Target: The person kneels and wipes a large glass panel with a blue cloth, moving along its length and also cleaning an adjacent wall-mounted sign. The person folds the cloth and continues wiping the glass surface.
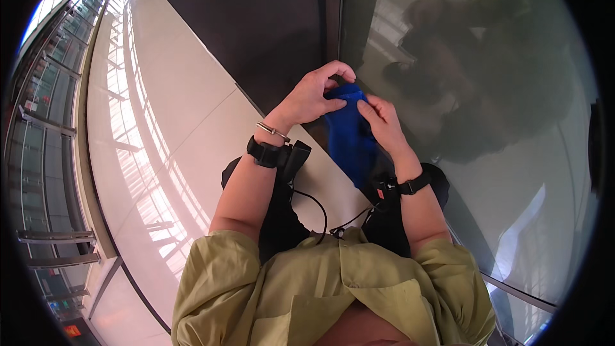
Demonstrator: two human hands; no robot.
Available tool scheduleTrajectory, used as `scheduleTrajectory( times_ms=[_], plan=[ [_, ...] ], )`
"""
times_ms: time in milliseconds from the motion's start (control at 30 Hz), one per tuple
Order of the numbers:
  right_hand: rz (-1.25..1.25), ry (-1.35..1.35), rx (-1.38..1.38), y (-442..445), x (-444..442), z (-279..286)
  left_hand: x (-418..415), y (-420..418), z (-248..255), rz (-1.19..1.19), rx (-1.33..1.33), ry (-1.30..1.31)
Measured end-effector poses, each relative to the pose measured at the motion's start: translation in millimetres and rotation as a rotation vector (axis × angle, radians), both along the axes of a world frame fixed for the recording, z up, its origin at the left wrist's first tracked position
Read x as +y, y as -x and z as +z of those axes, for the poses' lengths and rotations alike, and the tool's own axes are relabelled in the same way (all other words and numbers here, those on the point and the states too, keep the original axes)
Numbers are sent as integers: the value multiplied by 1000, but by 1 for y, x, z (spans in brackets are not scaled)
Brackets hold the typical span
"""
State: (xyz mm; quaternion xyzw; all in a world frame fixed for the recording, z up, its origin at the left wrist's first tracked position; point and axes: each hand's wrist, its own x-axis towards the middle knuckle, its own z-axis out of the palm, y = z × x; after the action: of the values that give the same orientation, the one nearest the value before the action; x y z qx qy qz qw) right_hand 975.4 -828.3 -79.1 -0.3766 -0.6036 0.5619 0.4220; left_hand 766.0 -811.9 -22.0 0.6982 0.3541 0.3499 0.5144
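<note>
A piece of blue cloth (347, 137) hangs between my hands in front of my knees, with its top edge folded over. My left hand (314, 93) grips the upper left part, thumb pressed on the cloth and index finger arched above the fold. At the upper right corner, my right hand (384, 120) pinches the fabric, thumb in front and the other fingers partly hidden. Whether the cloth is a single sheet or a pouch I cannot tell. The lower end falls into shadow near my right wrist.
A glass panel (519, 192) with reflections stands close on my right, beside a dark upright surface (250, 14). Pale floor tiles (192, 81) stretch along the left to a glass railing (53, 120). Black wrist devices (276, 154) trail a cable (323, 209) across my lap.
</note>
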Motion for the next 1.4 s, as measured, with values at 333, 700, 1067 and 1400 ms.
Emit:
scheduleTrajectory(
  times_ms=[333, 700, 1067, 1400],
  plan=[
    [-32, -63, 197, 8, -6, 3, 5, -10, -14, 113, 34, -146],
    [-363, -435, 110, 12, -3, -9, 6, -20, -21, 143, 54, -11],
    [-416, -592, -109, 9, -7, -3, 4, -30, -36, 138, -302, 325],
    [-469, -553, -128, 12, -5, -5, 7, -30, -41, 131, -266, 284]
  ],
)
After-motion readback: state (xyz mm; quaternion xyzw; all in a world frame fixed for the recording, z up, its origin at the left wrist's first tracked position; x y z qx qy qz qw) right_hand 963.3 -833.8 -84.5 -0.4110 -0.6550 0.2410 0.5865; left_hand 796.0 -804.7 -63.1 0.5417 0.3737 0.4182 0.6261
